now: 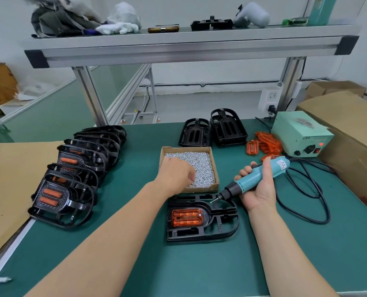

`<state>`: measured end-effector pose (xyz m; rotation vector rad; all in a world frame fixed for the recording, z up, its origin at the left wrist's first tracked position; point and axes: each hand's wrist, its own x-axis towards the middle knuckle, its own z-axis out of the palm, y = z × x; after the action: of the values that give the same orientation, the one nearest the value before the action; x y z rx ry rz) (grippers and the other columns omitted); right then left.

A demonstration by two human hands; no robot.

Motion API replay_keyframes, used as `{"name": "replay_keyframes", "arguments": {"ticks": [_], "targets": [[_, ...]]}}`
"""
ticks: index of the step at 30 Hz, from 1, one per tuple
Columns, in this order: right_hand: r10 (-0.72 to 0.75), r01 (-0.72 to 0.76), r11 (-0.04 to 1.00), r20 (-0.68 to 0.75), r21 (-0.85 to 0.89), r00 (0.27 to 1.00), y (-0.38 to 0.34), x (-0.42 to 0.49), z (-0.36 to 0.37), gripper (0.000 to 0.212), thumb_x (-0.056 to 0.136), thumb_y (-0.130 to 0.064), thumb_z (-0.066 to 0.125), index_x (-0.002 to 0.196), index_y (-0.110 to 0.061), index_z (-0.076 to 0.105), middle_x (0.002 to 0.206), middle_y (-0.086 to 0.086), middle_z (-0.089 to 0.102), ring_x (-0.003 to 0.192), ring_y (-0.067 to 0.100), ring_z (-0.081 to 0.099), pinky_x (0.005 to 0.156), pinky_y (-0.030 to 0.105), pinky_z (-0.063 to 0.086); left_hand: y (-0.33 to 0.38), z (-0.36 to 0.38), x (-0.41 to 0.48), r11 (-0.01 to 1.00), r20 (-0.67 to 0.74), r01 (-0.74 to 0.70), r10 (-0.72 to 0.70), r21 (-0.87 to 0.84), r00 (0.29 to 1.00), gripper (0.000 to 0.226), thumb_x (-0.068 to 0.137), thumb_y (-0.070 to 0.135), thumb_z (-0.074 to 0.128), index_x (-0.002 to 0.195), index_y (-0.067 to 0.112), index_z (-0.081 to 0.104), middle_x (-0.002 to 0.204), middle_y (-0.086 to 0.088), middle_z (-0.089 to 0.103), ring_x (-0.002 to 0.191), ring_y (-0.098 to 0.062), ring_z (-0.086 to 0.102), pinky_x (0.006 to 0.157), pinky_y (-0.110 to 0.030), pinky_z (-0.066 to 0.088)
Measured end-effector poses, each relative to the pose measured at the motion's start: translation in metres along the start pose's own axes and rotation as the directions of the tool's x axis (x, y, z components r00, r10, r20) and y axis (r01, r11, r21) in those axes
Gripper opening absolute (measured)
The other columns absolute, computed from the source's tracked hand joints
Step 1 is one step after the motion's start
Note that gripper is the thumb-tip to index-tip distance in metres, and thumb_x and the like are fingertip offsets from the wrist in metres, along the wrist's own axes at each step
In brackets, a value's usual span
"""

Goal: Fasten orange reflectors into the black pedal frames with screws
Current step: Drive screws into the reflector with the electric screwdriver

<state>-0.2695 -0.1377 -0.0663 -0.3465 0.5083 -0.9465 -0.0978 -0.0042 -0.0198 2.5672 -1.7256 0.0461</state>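
A black pedal frame (219, 224) lies flat on the green mat in front of me, with an orange reflector (187, 217) seated in its left half. My right hand (258, 185) grips a teal electric screwdriver (261, 174), its tip hovering over the frame's upper edge. My left hand (176, 174) reaches into a cardboard box of small silver screws (201, 166), fingers curled down among them. Whether it holds a screw is hidden. Loose orange reflectors (264, 144) are piled at the right.
A row of black frames with reflectors fitted (71, 181) leans along the left. Two stacks of bare frames (212, 129) stand behind the screw box. A green power unit (300, 136) and its black cable (306, 202) sit right, beside cardboard boxes (353, 133).
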Motion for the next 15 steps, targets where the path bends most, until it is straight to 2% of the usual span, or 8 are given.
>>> {"name": "replay_keyframes", "arguments": {"ticks": [3,6,11,15], "targets": [[0.007,-0.007,1.000,-0.001,-0.001,1.000,0.001,0.000,-0.001,0.038,0.085,-0.057,0.068,0.084,-0.021,0.057,0.065,-0.006,0.052,0.055,0.009,0.048,0.060,0.024,0.040,0.000,0.005,-0.003,1.000,-0.036,0.006,-0.007,-0.015,0.999,0.015,0.092,0.027,0.060,0.082,0.035,0.065,0.096,0.012,0.071,0.100,-0.015,0.057,0.102,-0.040,0.030],[0.007,-0.007,1.000,-0.003,-0.002,1.000,0.000,0.000,0.000,0.037,0.088,-0.056,0.066,0.083,-0.021,0.057,0.065,-0.006,0.051,0.054,0.009,0.048,0.060,0.023,0.040,-0.001,0.009,-0.008,0.984,-0.101,0.034,-0.053,-0.177,0.994,0.014,0.091,0.024,0.059,0.080,0.027,0.067,0.086,0.011,0.069,0.092,-0.015,0.057,0.103,-0.038,0.030],[0.006,-0.007,1.000,-0.010,-0.008,1.000,0.000,0.000,0.001,0.037,0.089,-0.056,0.065,0.083,-0.021,0.057,0.064,-0.006,0.052,0.054,0.009,0.048,0.060,0.023,0.040,0.000,0.010,-0.015,0.959,-0.139,0.119,-0.158,-0.257,0.978,0.018,0.094,0.017,0.051,0.078,0.024,0.058,0.087,0.006,0.069,0.090,-0.019,0.059,0.089,-0.038,0.041],[0.009,-0.009,1.000,-0.001,-0.006,1.000,0.000,0.000,0.001,0.037,0.088,-0.056,0.066,0.083,-0.021,0.057,0.065,-0.006,0.052,0.054,0.009,0.048,0.057,0.023,0.041,-0.002,0.010,-0.019,0.916,-0.161,0.139,-0.212,-0.376,0.964,0.016,0.090,0.013,0.059,0.075,0.020,0.061,0.081,0.007,0.068,0.083,-0.017,0.061,0.083,-0.035,0.046]]}}
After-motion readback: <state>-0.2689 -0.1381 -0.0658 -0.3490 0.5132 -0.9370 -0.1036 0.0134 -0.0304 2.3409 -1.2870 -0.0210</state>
